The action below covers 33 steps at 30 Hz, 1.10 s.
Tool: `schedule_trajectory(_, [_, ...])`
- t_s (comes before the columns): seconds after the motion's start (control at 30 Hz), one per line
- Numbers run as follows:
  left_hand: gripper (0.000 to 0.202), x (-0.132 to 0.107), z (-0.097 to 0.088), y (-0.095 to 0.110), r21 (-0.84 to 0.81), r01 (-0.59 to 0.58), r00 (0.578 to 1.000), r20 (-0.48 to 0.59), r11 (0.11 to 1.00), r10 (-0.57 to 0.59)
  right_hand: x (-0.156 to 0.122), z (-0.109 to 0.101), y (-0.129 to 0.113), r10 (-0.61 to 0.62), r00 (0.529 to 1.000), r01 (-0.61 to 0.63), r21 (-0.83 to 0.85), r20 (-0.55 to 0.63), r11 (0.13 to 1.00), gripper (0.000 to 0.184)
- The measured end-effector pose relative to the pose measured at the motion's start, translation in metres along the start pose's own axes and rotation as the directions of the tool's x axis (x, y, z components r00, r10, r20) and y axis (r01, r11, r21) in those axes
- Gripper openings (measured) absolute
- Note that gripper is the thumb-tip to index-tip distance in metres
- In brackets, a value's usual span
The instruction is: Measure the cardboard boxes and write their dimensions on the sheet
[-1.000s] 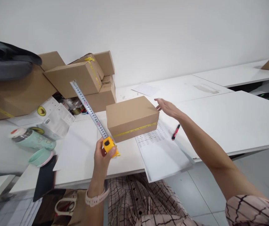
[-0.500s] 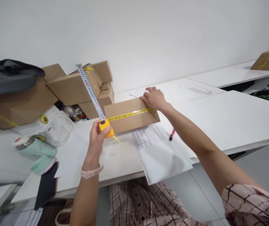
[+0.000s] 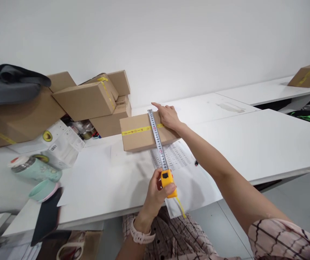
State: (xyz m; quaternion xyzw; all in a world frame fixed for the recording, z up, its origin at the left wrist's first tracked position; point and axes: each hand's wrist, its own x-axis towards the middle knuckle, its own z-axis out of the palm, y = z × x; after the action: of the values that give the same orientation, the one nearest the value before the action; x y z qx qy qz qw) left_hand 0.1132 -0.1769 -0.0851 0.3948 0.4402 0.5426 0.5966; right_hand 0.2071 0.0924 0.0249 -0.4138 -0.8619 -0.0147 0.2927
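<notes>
A flat cardboard box (image 3: 137,135) with a yellow tape stripe lies on the white table (image 3: 252,141). My left hand (image 3: 157,193) is closed around a yellow tape measure (image 3: 168,180) near the table's front edge. Its metal blade (image 3: 157,139) runs away from me across the box top. My right hand (image 3: 168,116) rests on the far right part of the box, index finger stretched out by the blade's far end.
Stacked cardboard boxes (image 3: 90,97) and a dark bag (image 3: 8,81) stand at the back left. A green flask (image 3: 35,169), its cup (image 3: 42,189), white packets (image 3: 60,144) and a black phone (image 3: 45,216) lie at left. A printed sheet (image 3: 176,159) lies under the blade. Another box (image 3: 308,75) sits far right.
My left hand has carried the tape measure right and toward me, laying the blade across the box. The box now lies flat and my right hand shifted to the blade's end.
</notes>
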Motion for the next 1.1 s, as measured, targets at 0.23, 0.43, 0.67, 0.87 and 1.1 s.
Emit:
schedule_trajectory(0.23, [0.06, -0.005, 0.005, -0.012, -0.026, 0.008, 1.0, 0.019, 1.0, -0.007, 0.002, 0.001, 0.001, -0.042, 0.998, 0.045, -0.056, 0.049, 0.997, 0.061])
schedule_trajectory(0.43, [0.062, -0.002, 0.003, -0.022, 0.019, 0.002, 1.0, -0.007, 1.0, -0.002, 0.004, 0.005, 0.004, -0.043, 0.999, 0.043, -0.029, -0.002, 0.999, 0.058])
schedule_trajectory(0.67, [0.069, 0.0, -0.002, -0.028, 0.006, -0.009, 1.0, -0.009, 1.0, 0.009, 0.003, 0.007, 0.004, -0.056, 0.998, 0.055, -0.022, -0.032, 0.998, 0.058])
schedule_trajectory(0.87, [0.072, -0.005, -0.016, -0.023, 0.008, 0.004, 1.0, 0.015, 1.0, -0.004, 0.001, 0.006, 0.004, -0.053, 0.998, 0.052, -0.045, -0.027, 0.998, 0.059])
schedule_trajectory(1.1, [0.07, -0.024, -0.015, -0.026, 0.184, -0.026, 0.999, 0.043, 0.983, 0.018, 0.0, 0.015, 0.0, -0.013, 0.996, 0.002, -0.123, -0.089, 0.992, 0.055])
